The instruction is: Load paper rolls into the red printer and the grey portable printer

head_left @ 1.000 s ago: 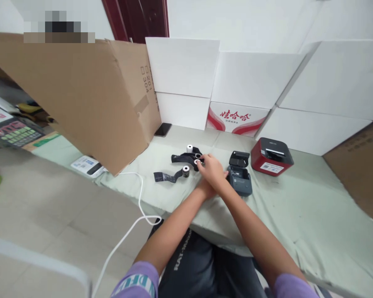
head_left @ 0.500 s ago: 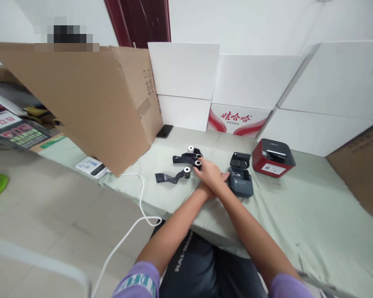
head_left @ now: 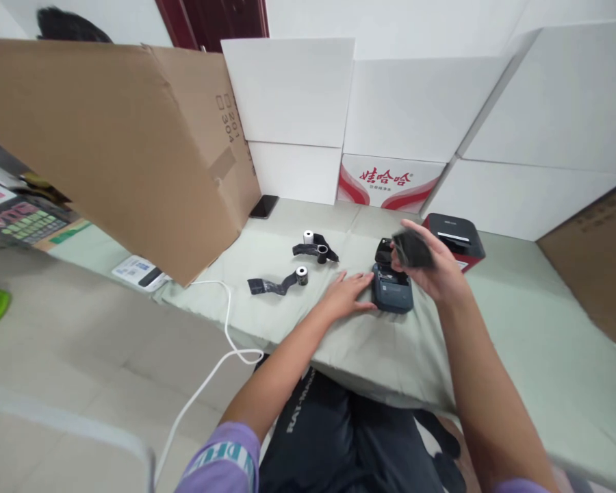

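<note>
At the left of the work area, the near roll (head_left: 302, 275) stands on the table cover (head_left: 518, 308) with its black strip (head_left: 270, 285) trailing left. Farther back and slightly right, the white roll (head_left: 309, 237) and the dark-rimmed roll (head_left: 322, 254) stand close together among loose black strips; all three are well apart from your grip. Next to the right, your left hand (head_left: 346, 294) is spread, palm down and holding nothing, with its fingertips at the left side of the small printer (head_left: 393, 291). The printer's lid (head_left: 383, 250) is raised at the far side. Your right hand (head_left: 434, 263) is closed around a dark item (head_left: 413, 248), gripped between thumb and fingers, above the far right part of the printer. The item is blurred; its exact form cannot be read. The red printer (head_left: 456, 236) stands behind your right hand, partly covered by it.

Compared with half a second earlier, your arms are uncrossed. Your right hand has moved from the rolls to the printer, and one roll fewer stands in the group at the left.
</note>
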Motion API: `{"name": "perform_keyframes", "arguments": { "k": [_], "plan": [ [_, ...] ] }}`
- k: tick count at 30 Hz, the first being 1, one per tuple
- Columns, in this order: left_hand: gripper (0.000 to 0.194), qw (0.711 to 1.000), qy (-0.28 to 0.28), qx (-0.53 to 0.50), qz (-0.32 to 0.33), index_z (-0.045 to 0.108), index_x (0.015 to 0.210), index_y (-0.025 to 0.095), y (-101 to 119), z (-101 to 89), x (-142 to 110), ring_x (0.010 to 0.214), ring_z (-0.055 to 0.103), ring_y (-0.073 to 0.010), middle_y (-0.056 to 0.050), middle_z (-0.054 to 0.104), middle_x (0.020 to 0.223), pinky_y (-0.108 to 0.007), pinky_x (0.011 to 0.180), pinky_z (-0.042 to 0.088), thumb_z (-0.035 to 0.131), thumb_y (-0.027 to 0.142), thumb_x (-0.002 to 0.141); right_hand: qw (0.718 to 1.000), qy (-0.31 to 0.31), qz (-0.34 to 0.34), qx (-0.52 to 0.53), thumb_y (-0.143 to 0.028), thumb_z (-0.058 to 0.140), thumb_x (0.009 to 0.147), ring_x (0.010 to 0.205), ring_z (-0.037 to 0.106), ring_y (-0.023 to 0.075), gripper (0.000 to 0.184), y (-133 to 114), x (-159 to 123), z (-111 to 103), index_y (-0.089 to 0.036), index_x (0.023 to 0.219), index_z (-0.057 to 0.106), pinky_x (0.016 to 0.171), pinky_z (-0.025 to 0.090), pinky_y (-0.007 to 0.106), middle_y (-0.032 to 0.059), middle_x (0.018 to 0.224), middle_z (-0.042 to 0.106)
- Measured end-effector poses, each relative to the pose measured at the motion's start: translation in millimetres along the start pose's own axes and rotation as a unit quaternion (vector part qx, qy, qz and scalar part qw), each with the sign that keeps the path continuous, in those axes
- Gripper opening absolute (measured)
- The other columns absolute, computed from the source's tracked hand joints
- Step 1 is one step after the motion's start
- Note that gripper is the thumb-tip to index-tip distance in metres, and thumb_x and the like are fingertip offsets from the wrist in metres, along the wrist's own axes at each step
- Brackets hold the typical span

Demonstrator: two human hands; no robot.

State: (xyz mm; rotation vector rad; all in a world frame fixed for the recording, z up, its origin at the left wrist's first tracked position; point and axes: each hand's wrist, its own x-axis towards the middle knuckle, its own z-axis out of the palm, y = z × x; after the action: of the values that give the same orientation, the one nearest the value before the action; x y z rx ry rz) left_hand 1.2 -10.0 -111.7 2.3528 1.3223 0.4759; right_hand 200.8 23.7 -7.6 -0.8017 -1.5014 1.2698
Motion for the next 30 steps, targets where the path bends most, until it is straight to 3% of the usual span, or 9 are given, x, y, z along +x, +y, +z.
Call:
{"name": "perform_keyframes", "arguments": {
  "k": [2,5,11,17,21,24,26,28,30],
  "plan": [
    [0.078,1.0,-0.003,-0.01,0.0,0.028,0.162,0.028,-2,0.9,-1,0.155,0.035,-0.0248,-0.01,0.039,0.166,-0.052,0.13,0.014,0.058,0.055,0.096,0.999,0.001,0.028,-0.043,-0.056,0.069,0.086,0.098,0.073,0.0267,0.054,4,-3,-22,-0.032,0.134,0.061,0.088,0.059,0.044,0.0065,0.106,0.075],
    [0.077,1.0,-0.005,-0.016,-0.004,0.028,0.162,0.029,-3,1.5,-1,0.155,0.035,-0.0244,-0.008,0.039,0.166,-0.051,0.13,0.014,0.06,0.051,0.095,0.989,0.0,0.027,-0.143,-0.052,0.075,0.08,0.106,0.07,0.0281,0.047,29,-3,-35,-0.026,0.118,0.068,0.098,0.054,0.047,0.0082,0.107,0.075],
    [0.079,1.0,-0.012,0.001,-0.011,0.027,0.163,0.027,-1,0.1,-1,0.156,0.033,-0.0228,-0.008,0.038,0.167,-0.048,0.131,0.013,0.06,0.053,0.096,0.939,-0.005,-0.089,-0.333,-0.038,0.057,0.093,0.113,0.063,0.0281,0.033,65,-2,-33,-0.021,0.117,0.072,0.103,0.047,0.048,0.0119,0.117,0.068],
    [0.08,1.0,-0.014,0.011,-0.018,0.028,0.163,0.025,0,-1.6,-1,0.156,0.033,-0.0226,-0.01,0.039,0.166,-0.047,0.131,0.014,0.06,0.056,0.095,0.891,-0.025,-0.042,-0.451,-0.029,0.051,0.094,0.115,0.055,0.0326,0.034,75,-4,-32,-0.021,0.117,0.075,0.104,0.039,0.055,0.0137,0.117,0.07],
    [0.082,1.0,-0.016,0.015,-0.019,0.028,0.162,0.023,2,-2.2,-1,0.156,0.033,-0.0224,-0.011,0.039,0.165,-0.047,0.131,0.014,0.062,0.056,0.095,0.874,0.04,-0.065,-0.48,-0.031,0.057,0.091,0.116,0.052,0.0335,0.029,76,-5,-29,-0.022,0.11,0.076,0.102,0.039,0.054,0.0138,0.12,0.066],
    [0.082,1.0,-0.014,0.011,-0.021,0.029,0.162,0.023,3,-3.4,-2,0.157,0.032,-0.0222,-0.011,0.039,0.165,-0.048,0.131,0.014,0.062,0.055,0.095,0.887,0.146,-0.09,-0.429,-0.036,0.054,0.092,0.112,0.056,0.0306,0.029,80,-3,-31,-0.02,0.107,0.073,0.103,0.043,0.05,0.0143,0.115,0.065],
    [0.081,1.0,-0.013,0.008,-0.021,0.029,0.162,0.024,4,-4.2,-3,0.157,0.032,-0.0224,-0.01,0.04,0.165,-0.048,0.131,0.014,0.062,0.055,0.095,0.911,0.199,-0.074,-0.353,-0.04,0.055,0.09,0.111,0.059,0.0284,0.039,85,1,-34,-0.019,0.12,0.066,0.1,0.048,0.046,0.0156,0.124,0.062],
    [0.081,1.0,-0.013,0.009,-0.023,0.029,0.162,0.025,4,-4.5,-3,0.156,0.033,-0.0227,-0.01,0.039,0.165,-0.048,0.131,0.014,0.062,0.054,0.095,0.944,0.202,-0.035,-0.258,-0.046,0.058,0.086,0.118,0.06,0.0273,0.056,90,5,-38,-0.021,0.136,0.056,0.098,0.051,0.043,0.016,0.139,0.057],
    [0.081,1.0,-0.012,0.01,-0.023,0.029,0.162,0.026,4,-4.3,-3,0.156,0.033,-0.0233,-0.01,0.039,0.166,-0.048,0.131,0.014,0.062,0.054,0.095,0.969,0.181,0.007,-0.17,-0.055,0.057,0.086,0.125,0.06,0.0264,0.06,92,7,-41,-0.025,0.138,0.054,0.099,0.052,0.041,0.0128,0.144,0.057]
  ]
}}
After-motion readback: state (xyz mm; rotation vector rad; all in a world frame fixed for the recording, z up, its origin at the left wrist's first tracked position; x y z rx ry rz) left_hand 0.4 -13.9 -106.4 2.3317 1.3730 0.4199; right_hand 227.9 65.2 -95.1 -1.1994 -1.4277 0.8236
